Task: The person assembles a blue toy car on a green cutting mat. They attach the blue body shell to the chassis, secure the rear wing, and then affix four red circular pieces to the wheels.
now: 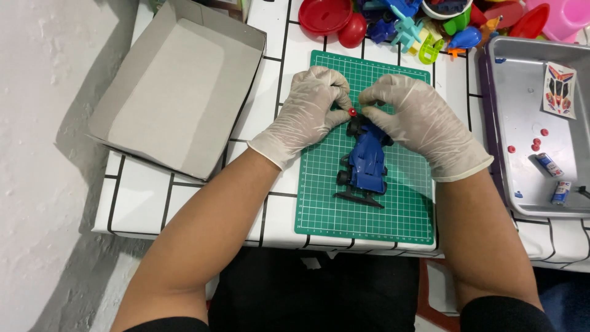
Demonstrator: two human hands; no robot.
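— What's in the hands there, mid-frame?

— Both are gloved. The left hand (pixel 310 114) is curled, fingertips pinching a small red wheel hub (pixel 352 112) right at the front end of a blue toy racing car (pixel 367 161). The right hand (pixel 418 123) comes in from the other side, fingers bent over the car's nose and gripping it, its fingertips almost meeting the left's.

— And the car itself?

— Lying lengthwise on the green cutting mat (pixel 319 203), centre of the frame, its front toward the top of the picture and its dark wing toward the bottom. Black wheels show on its sides.

— What else is about?

— An open grey cardboard box (pixel 178 92) at upper left, on the white table with black lines (pixel 147 203). At right, a metal tray (pixel 522 86) holding a sticker sheet (pixel 559 89), a few more loose red hubs (pixel 536 142) and two small batteries (pixel 553 175). Along the top edge, a heap of coloured plastic toys (pixel 424 24), red, blue, green and pink.
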